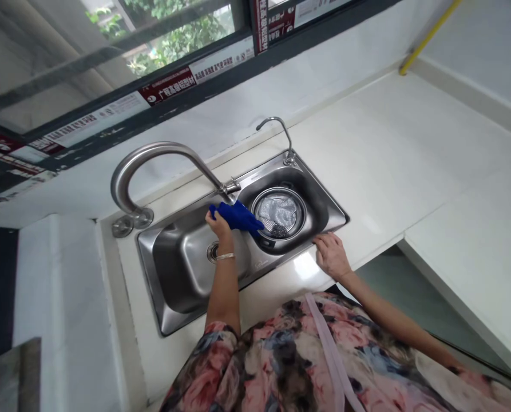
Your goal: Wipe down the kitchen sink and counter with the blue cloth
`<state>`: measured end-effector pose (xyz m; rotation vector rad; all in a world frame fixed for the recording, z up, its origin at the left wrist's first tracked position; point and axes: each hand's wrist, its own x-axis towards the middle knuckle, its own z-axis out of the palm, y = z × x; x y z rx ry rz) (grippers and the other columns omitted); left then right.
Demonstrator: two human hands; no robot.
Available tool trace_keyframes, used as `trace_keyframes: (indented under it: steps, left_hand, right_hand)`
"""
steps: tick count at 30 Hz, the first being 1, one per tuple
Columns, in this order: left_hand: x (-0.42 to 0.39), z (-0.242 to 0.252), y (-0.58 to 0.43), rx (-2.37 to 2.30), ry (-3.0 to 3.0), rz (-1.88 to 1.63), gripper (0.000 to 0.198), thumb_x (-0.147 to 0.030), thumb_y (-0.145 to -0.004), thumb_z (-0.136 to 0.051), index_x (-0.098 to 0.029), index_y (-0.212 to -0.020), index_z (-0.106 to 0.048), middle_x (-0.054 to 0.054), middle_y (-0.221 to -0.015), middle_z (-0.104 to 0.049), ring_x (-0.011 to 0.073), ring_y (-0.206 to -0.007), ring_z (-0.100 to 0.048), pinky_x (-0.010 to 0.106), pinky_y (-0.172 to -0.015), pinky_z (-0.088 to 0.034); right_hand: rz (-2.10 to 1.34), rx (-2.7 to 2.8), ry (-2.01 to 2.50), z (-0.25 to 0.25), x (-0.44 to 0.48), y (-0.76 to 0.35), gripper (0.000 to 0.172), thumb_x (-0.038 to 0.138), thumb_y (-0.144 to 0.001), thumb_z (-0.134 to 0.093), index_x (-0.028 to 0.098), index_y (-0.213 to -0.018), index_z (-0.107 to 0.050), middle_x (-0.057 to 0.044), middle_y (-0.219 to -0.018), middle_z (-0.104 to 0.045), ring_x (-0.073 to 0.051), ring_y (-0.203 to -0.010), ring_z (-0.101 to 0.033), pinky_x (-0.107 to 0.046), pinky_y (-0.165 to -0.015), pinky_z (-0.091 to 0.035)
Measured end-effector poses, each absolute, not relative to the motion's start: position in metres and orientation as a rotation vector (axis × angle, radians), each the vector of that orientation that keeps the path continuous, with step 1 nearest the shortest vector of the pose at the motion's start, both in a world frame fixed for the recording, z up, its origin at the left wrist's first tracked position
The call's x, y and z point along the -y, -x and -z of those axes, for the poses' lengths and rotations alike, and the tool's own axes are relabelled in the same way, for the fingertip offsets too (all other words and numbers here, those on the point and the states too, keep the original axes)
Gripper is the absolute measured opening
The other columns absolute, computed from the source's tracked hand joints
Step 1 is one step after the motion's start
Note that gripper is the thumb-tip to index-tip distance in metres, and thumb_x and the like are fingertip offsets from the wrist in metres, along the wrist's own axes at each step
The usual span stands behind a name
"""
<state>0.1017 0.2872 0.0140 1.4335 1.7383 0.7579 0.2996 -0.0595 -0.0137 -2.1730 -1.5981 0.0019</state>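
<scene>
My left hand (219,224) is closed on one end of a blue cloth (238,217). The cloth hangs over the divider between the two basins, just below the faucet's spout end, and its other end reaches the right basin. My right hand (331,253) lies on the sink's front rim at the right, holding nothing, its fingers stretched out. Inside the right basin sits a round perforated metal strainer (304,213). It contains a crumpled greyish cloth-like thing (281,210) and a dark scouring pad (279,230).
A large curved faucet (165,147) arches over the left basin (195,252), which has a drain. A small thin tap (283,127) stands behind the right basin. White countertop (392,154) extends to the right, with a yellow pipe (429,37) in the corner. Behind runs a window.
</scene>
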Motion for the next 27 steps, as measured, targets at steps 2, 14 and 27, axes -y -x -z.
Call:
trace_keyframes:
  steps: [2, 14, 27]
  left_hand:
    - [-0.284, -0.005, -0.113, -1.834, -1.419, -0.72, 0.053, -0.022, -0.1, -0.044, -0.007, -0.15, -0.045, 0.028, -0.154, -0.054, 0.0334, -0.153, -0.047, 0.054, -0.127, -0.041]
    - [-0.329, 0.008, -0.093, -1.843, -1.405, -0.709, 0.046, -0.024, -0.104, -0.036, -0.018, -0.148, -0.05, 0.017, -0.137, -0.069, 0.0213, -0.125, -0.07, 0.039, -0.111, -0.058]
    - [-0.288, 0.012, -0.146, -1.986, -1.843, -0.384, 0.116, -0.055, -0.084, -0.082, -0.011, -0.169, -0.017, 0.034, -0.177, -0.006, 0.0542, -0.157, -0.034, 0.068, -0.127, -0.037]
  right_hand:
    - [0.003, 1.592, 2.18, 0.014, 0.059, -0.299, 0.039, 0.01, -0.09, -0.054, 0.019, -0.124, -0.072, -0.013, -0.122, -0.073, -0.028, -0.12, -0.061, -0.051, -0.124, -0.035]
    - [-0.092, 1.558, 2.205, 0.011, 0.06, -0.297, 0.043, 0.01, -0.089, -0.054, 0.02, -0.127, -0.072, -0.012, -0.123, -0.073, -0.029, -0.122, -0.061, -0.052, -0.125, -0.035]
    - [-0.094, 1.588, 2.229, 0.006, 0.058, -0.296, 0.038, 0.01, -0.091, -0.054, 0.019, -0.124, -0.071, -0.013, -0.122, -0.074, -0.028, -0.121, -0.062, -0.049, -0.124, -0.034]
